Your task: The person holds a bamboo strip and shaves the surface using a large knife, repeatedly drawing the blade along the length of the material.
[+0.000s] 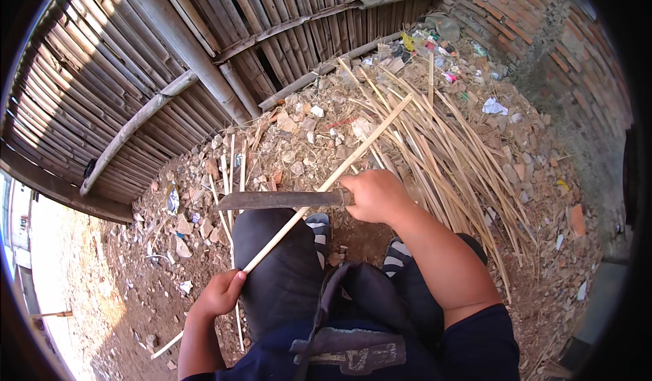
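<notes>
My left hand (pixel 221 293) grips the near end of a long pale bamboo strip (pixel 360 149) that runs up and to the right across my left knee. My right hand (pixel 375 194) is closed around the handle of a broad dark machete (pixel 282 200). Its blade lies flat, pointing left, and crosses the strip just above my knee. I am seated in dark trousers (pixel 285 265), with striped sandals (pixel 319 226) showing below the blade.
A heap of split bamboo strips (pixel 448 143) lies ahead and to the right on rubble-strewn dirt. A bamboo slat fence (pixel 204 48) stands at the left and back. A brick wall (pixel 543 21) closes the right side. Litter lies near the fence base.
</notes>
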Motion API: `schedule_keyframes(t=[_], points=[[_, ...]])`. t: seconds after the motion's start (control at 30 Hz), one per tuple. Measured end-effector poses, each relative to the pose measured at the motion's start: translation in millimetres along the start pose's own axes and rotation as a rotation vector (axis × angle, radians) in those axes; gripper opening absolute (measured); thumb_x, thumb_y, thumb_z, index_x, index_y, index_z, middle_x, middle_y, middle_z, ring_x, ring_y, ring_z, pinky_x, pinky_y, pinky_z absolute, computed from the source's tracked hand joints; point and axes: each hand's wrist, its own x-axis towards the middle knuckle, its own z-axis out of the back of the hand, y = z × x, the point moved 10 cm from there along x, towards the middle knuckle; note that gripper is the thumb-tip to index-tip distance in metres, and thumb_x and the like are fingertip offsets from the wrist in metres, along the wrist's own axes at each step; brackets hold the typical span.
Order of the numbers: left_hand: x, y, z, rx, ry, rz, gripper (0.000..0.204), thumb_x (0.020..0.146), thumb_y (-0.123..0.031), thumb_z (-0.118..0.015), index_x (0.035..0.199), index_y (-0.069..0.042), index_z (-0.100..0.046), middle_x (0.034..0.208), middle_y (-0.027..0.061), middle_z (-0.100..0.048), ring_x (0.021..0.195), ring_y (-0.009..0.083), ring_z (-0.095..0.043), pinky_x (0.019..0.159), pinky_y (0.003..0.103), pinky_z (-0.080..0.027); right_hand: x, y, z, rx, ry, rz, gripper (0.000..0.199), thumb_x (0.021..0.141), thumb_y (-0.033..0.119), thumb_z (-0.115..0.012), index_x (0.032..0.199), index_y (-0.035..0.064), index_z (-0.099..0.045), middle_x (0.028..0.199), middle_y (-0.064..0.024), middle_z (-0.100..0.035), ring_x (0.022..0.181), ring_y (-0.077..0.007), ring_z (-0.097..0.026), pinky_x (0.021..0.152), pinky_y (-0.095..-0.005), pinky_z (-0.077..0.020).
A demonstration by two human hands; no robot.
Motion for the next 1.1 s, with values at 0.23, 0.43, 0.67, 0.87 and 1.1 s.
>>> schedule_keyframes(t=[0.23, 0.43, 0.67, 0.87, 1.1], points=[[0.9, -6.6, 1.3, -0.026, 0.05, 0.056, 0.051, 0.11, -0.039, -0.045, 0.086, 0.002, -0.062, 0.066, 0.0051, -0.056, 0.066, 0.0146, -0.05, 0.063, 0.036, -0.046, 2.2, -64.3, 3.1, 0.275, -0.153, -0.275, 0.028, 0.084, 0.031, -0.075, 0.101, 0.0095, -0.074, 0.078, -0.0166, -0.07, 0.076, -0.0377, -0.069, 0.07, -0.0468, -0.0539], [-2.7, 11.6, -7.5, -0.119, 0.091, 0.127, 0.051, 0.11, -0.04, -0.044, 0.087, 0.001, -0.063, 0.068, 0.0013, -0.055, 0.066, 0.0125, -0.048, 0.064, 0.034, -0.045, 1.3, -57.5, -1.8, 0.151, -0.127, -0.141, 0.025, 0.083, 0.03, -0.075, 0.098, 0.0092, -0.073, 0.081, -0.0168, -0.071, 0.081, -0.0376, -0.07, 0.072, -0.047, -0.0547], [-8.5, -14.9, 6.1, 0.078, -0.055, -0.01, 0.048, 0.11, -0.038, -0.045, 0.084, 0.0, -0.059, 0.069, 0.0099, -0.057, 0.066, 0.0267, -0.055, 0.064, 0.04, -0.046, -4.0, -104.9, 19.4, 0.432, -0.341, -0.311, 0.036, 0.083, 0.037, -0.079, 0.1, 0.0055, -0.073, 0.084, -0.015, -0.072, 0.08, -0.0328, -0.071, 0.074, -0.0441, -0.0545], [-32.0, -56.4, -5.2, 0.212, -0.18, -0.13, 0.038, 0.107, -0.035, -0.048, 0.095, 0.0, -0.054, 0.077, 0.0259, -0.063, 0.077, 0.0493, -0.063, 0.068, 0.054, -0.048, -19.0, -75.6, 22.8, 0.27, -0.193, -0.255, 0.039, 0.082, 0.037, -0.079, 0.106, 0.0068, -0.071, 0.086, -0.0198, -0.071, 0.083, -0.0398, -0.069, 0.076, -0.048, -0.0544], [-25.8, -42.9, -7.5, 0.285, -0.159, -0.079, 0.035, 0.106, -0.031, -0.05, 0.09, 0.0, -0.053, 0.075, 0.0279, -0.062, 0.075, 0.0517, -0.062, 0.065, 0.056, -0.047, -9.1, -19.8, -5.6, 0.107, 0.076, -0.018, 0.04, 0.084, 0.036, -0.077, 0.114, 0.0106, -0.07, 0.096, -0.0184, -0.073, 0.096, -0.039, -0.07, 0.086, -0.0496, -0.0549]])
